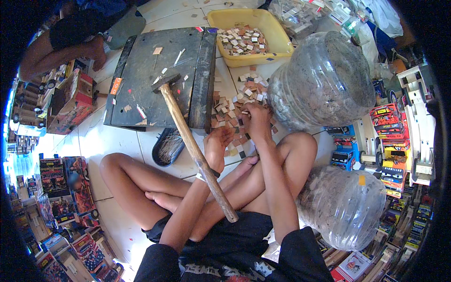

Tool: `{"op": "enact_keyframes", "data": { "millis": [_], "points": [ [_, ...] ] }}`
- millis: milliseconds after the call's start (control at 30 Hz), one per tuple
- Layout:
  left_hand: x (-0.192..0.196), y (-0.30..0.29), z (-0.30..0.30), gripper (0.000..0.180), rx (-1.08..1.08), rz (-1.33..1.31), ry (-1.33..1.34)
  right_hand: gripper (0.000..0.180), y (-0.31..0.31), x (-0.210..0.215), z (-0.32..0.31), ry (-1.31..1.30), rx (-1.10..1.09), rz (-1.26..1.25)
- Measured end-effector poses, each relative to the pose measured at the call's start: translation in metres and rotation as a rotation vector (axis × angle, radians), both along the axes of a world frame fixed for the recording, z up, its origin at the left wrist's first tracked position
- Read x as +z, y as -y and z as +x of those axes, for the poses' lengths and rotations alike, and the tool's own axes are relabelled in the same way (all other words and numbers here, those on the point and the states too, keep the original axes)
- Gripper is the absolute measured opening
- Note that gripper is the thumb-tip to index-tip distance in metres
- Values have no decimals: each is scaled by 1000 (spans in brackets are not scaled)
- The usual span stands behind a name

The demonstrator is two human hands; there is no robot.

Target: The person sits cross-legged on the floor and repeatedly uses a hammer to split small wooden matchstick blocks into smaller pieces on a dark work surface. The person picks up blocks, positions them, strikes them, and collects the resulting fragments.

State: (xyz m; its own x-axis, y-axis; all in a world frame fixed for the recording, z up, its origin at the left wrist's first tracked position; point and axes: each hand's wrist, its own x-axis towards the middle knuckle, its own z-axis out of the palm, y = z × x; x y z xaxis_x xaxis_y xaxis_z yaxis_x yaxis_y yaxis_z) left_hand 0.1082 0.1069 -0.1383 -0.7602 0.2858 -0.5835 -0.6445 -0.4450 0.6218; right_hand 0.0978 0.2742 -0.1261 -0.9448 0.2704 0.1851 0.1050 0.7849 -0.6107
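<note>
A heap of small square pieces [230,110], white, tan and reddish-brown, is spread over the floor tiles in front of me. My right hand [256,120] reaches into its right side, fingers bent and pinched at a small pale piece by the fingertips. Beside the heap's near left edge, my left hand [220,144] is half cupped with its fingers apart; nothing shows in its palm. A hammer [183,120] rests its head on a low dark wooden bench [141,89]. Its wooden handle juts past the bench edge and crosses in front of my left wrist.
A yellow basin [277,30] holds more square pieces. Large clear plastic containers [324,84] stand close on my right. A dark tray of nails [168,148] sits by the bench. Boxed toy vehicles [75,188] are stacked on both sides. Another person's leg [51,56] is at far left.
</note>
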Motion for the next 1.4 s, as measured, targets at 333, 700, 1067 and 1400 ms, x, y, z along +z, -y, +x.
{"op": "enact_keyframes", "data": {
  "millis": [333, 700, 1067, 1400],
  "points": [
    [3, -11, -9, 45, -12, 402, 214, 29, 6, 21, 33, 137, 103, -809],
    [8, -17, -10, 41, -3, 282, -87, 28, 12, 39, 36, -125, -49, -889],
    [10, 9, -7, 35, -64, 188, 122, 20, -3, 43, 47, 92, -126, -372],
    [28, 24, 13, 20, -620, -1081, -1093, 17, -6, 22, 82, 613, 92, 384]
  ]
}}
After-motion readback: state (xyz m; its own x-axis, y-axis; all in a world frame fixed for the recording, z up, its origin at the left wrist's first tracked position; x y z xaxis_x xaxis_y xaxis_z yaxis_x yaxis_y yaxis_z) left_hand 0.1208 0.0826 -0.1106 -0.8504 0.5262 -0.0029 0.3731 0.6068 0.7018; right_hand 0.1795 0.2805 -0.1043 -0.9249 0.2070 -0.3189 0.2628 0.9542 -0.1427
